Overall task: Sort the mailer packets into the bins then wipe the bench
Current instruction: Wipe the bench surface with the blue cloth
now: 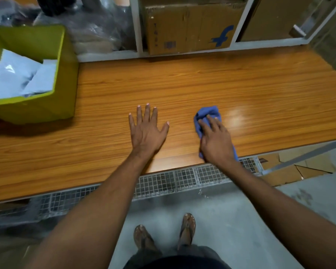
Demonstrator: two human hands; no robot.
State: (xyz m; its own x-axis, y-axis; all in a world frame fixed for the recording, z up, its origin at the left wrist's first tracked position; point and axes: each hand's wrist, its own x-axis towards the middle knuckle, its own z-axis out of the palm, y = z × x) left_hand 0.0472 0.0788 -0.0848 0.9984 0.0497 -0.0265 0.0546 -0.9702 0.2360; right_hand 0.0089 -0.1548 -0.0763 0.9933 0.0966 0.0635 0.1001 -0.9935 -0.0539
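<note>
Standing at the near edge: two feet in sandals [186, 230] on a grey floor [241, 220], dark shorts at bottom of frame. Both forearms reach forward over the bench edge.

Wire mesh panel [182, 179] runs under the front lip of the bench [202, 84]. Flattened cardboard [299, 169] lies on the floor to the right, below the bench end.

Left hand [146, 131]: flat on the wood, palm down, fingers spread, holding nothing. Near the front edge, roughly mid-bench.

Right hand [215, 141]: lying on top of a blue cloth [208, 113], fingers fairly straight and pressing it onto the bench. Thumb hidden, so can't tell whether it hooks the cloth. Cloth is bunched, sticks out past the fingertips and also shows at the wrist side. Glossy light patch on the wood just right of the cloth. Hands are apart, not touching.

Green bin [66, 78] sits on the far-left part of the bench, well apart from both hands. White mailer packets [17, 76] are piled loose inside it.

Behind the bench: a white shelf frame [137, 26] holds a cardboard box [190, 28] with a blue logo; clear plastic bags [97, 30] are stacked left of it, behind the bin.
</note>
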